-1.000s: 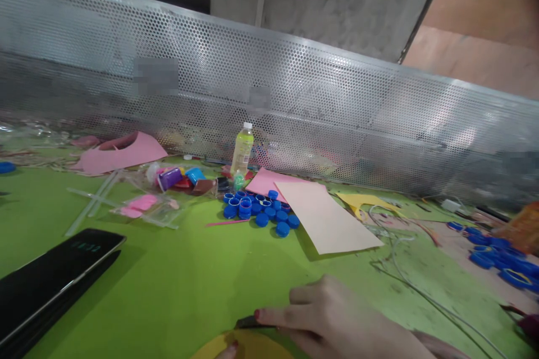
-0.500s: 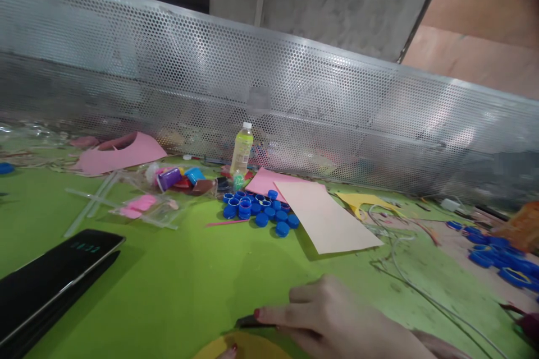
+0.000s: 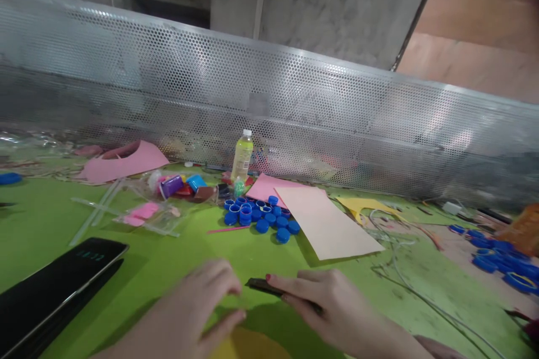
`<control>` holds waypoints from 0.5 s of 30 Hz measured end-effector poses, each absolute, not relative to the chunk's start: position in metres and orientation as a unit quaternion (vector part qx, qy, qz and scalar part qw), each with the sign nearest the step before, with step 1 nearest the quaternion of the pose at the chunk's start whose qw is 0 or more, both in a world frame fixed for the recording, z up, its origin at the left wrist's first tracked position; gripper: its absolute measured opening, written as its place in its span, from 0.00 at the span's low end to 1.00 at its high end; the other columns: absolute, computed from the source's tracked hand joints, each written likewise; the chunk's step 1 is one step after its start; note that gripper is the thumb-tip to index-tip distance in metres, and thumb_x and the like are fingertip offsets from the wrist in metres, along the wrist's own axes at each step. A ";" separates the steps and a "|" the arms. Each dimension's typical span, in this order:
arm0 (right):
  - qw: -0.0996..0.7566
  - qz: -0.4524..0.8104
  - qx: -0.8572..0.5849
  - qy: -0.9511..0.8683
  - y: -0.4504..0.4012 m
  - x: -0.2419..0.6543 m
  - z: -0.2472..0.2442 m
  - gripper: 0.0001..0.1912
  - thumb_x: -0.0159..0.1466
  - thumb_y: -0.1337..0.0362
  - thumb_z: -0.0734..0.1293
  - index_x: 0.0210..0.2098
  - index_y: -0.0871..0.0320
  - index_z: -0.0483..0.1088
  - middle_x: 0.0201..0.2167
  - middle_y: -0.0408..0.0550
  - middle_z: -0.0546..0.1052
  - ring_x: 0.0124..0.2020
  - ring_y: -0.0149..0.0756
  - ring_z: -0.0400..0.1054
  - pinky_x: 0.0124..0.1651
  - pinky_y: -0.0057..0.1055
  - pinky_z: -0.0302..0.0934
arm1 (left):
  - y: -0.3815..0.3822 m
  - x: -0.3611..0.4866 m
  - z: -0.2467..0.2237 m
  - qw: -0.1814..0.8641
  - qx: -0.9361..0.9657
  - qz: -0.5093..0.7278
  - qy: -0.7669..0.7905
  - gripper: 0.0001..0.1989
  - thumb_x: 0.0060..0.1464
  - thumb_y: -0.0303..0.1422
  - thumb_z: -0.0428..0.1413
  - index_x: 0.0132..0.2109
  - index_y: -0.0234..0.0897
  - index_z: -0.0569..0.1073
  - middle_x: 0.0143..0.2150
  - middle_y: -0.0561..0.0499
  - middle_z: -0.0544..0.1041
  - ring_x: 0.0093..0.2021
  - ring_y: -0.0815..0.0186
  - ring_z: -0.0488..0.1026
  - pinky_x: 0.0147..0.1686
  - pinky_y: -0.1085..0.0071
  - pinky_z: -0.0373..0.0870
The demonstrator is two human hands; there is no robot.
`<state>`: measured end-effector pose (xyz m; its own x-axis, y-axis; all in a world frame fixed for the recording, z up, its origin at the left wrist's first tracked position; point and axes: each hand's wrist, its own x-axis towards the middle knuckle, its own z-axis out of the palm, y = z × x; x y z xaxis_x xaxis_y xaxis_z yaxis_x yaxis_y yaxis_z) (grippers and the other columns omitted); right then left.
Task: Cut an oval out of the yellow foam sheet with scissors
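Across the green table (image 3: 177,261), the right hand (image 3: 326,303) grips a dark, knife-like tool (image 3: 261,285) while the left hand (image 3: 193,303) curls open near the yellow piece (image 3: 252,346) on the near side, seemingly positioning, so cutting would call for steadying that piece.

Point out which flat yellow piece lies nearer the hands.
The yellow piece at the bottom edge, by the left hand; the other, a notched yellow sheet, lies farther off, right of the cream sheet.
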<state>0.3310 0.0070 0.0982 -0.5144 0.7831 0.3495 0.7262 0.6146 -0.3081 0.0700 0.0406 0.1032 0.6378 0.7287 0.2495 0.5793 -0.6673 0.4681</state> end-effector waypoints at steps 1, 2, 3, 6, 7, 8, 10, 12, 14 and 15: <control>0.236 0.064 -0.432 -0.868 0.007 0.330 0.098 0.19 0.72 0.62 0.57 0.60 0.45 0.67 0.30 0.46 0.77 0.26 0.32 0.67 0.28 0.28 0.51 | 0.046 0.070 0.105 0.166 0.876 0.226 0.392 0.08 0.58 0.35 0.53 0.44 0.43 0.73 0.43 0.49 0.76 0.44 0.56 0.74 0.42 0.62 0.71; 0.239 0.065 -0.430 -0.868 0.006 0.329 0.099 0.19 0.72 0.62 0.57 0.60 0.45 0.67 0.30 0.46 0.77 0.26 0.32 0.67 0.28 0.28 0.51 | 0.050 0.071 0.106 0.170 0.868 0.233 0.404 0.10 0.57 0.34 0.53 0.46 0.42 0.72 0.46 0.48 0.75 0.47 0.55 0.73 0.44 0.60 0.70; 0.241 0.065 -0.429 -0.868 0.006 0.327 0.099 0.19 0.72 0.62 0.57 0.60 0.46 0.67 0.29 0.46 0.76 0.26 0.32 0.67 0.28 0.28 0.51 | 0.052 0.072 0.107 0.183 0.866 0.233 0.403 0.12 0.56 0.34 0.53 0.47 0.42 0.72 0.48 0.48 0.74 0.49 0.54 0.72 0.47 0.59 0.68; 0.248 0.067 -0.421 -0.870 0.004 0.324 0.100 0.19 0.72 0.62 0.56 0.59 0.47 0.68 0.29 0.47 0.76 0.25 0.33 0.67 0.27 0.28 0.51 | 0.057 0.075 0.105 0.239 0.866 0.225 0.377 0.07 0.58 0.34 0.51 0.41 0.42 0.73 0.49 0.49 0.72 0.50 0.57 0.71 0.49 0.60 0.67; 0.253 0.069 -0.417 -0.870 0.004 0.324 0.100 0.19 0.72 0.62 0.56 0.59 0.48 0.69 0.29 0.47 0.76 0.25 0.33 0.67 0.27 0.28 0.52 | 0.058 0.076 0.104 0.241 0.869 0.223 0.371 0.07 0.59 0.33 0.49 0.38 0.41 0.72 0.47 0.49 0.72 0.49 0.57 0.71 0.48 0.60 0.67; 0.259 0.072 -0.415 -0.869 0.004 0.324 0.101 0.19 0.71 0.62 0.56 0.59 0.49 0.69 0.29 0.47 0.77 0.25 0.33 0.67 0.27 0.28 0.52 | 0.059 0.077 0.103 0.231 0.873 0.222 0.368 0.07 0.59 0.32 0.49 0.36 0.40 0.71 0.45 0.49 0.72 0.47 0.58 0.71 0.47 0.60 0.67; 0.274 0.080 -0.414 -0.864 0.005 0.325 0.102 0.19 0.71 0.62 0.57 0.58 0.49 0.69 0.29 0.47 0.77 0.26 0.33 0.67 0.27 0.27 0.53 | 0.061 0.076 0.102 0.194 0.883 0.214 0.370 0.08 0.60 0.31 0.48 0.34 0.39 0.70 0.41 0.50 0.73 0.44 0.58 0.72 0.43 0.60 0.67; 0.289 0.085 -0.422 -0.855 0.006 0.326 0.103 0.19 0.71 0.62 0.57 0.59 0.50 0.69 0.30 0.47 0.77 0.26 0.33 0.67 0.28 0.27 0.54 | 0.064 0.073 0.101 0.149 0.895 0.195 0.373 0.10 0.62 0.31 0.48 0.34 0.39 0.71 0.38 0.50 0.74 0.41 0.58 0.72 0.42 0.59 0.68; 0.301 0.086 -0.440 -0.842 0.007 0.328 0.102 0.19 0.71 0.62 0.57 0.59 0.50 0.69 0.30 0.48 0.76 0.25 0.32 0.67 0.28 0.26 0.54 | 0.066 0.069 0.100 0.093 0.904 0.180 0.377 0.12 0.63 0.31 0.46 0.37 0.39 0.74 0.40 0.48 0.77 0.42 0.56 0.73 0.43 0.57 0.69; 0.305 0.084 -0.449 -0.836 0.008 0.329 0.101 0.20 0.71 0.63 0.57 0.59 0.50 0.69 0.30 0.48 0.76 0.25 0.32 0.67 0.28 0.26 0.55 | 0.067 0.067 0.100 0.057 0.905 0.181 0.382 0.13 0.63 0.31 0.46 0.41 0.39 0.76 0.43 0.47 0.78 0.45 0.54 0.73 0.45 0.54 0.69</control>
<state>0.3285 0.0082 0.1013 -0.4105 0.8021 0.4337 0.6995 0.5821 -0.4145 0.0668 0.0675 0.1001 0.6435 0.7110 0.2835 0.6697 -0.7024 0.2413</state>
